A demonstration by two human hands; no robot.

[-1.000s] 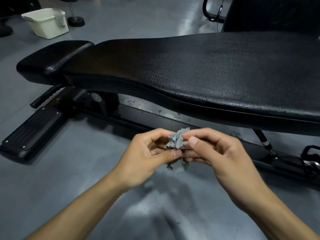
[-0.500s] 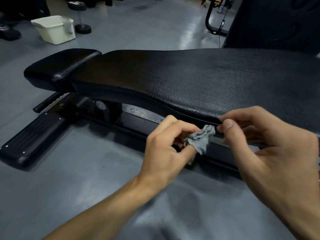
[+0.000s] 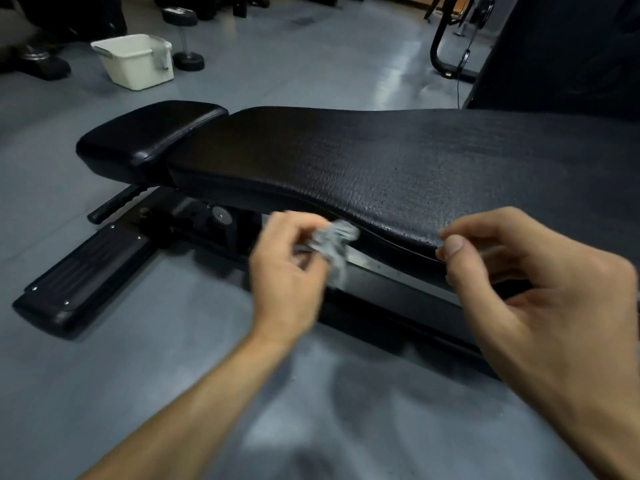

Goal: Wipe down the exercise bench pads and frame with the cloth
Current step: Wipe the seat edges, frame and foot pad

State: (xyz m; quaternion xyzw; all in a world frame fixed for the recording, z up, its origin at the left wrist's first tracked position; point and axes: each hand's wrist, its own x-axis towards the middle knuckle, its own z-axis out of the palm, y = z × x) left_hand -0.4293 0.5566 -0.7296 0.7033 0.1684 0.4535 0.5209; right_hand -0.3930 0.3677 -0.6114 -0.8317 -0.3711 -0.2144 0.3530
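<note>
Cloth (image 3: 334,245) | pinched in left hand (image 3: 285,271) grip (blurred) | right hand (image 3: 540,289) apart

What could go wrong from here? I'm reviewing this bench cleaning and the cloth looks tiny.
1. The left hand pinches a small crumpled grey cloth; bunched like that it may cover little of the long back pad per pass and leave streaks.
2. Held loosely by the fingers, the cloth could slip to the floor.
3. The right hand holds nothing near the pad edge; the left could bump it while wiping the frame rail.
</note>
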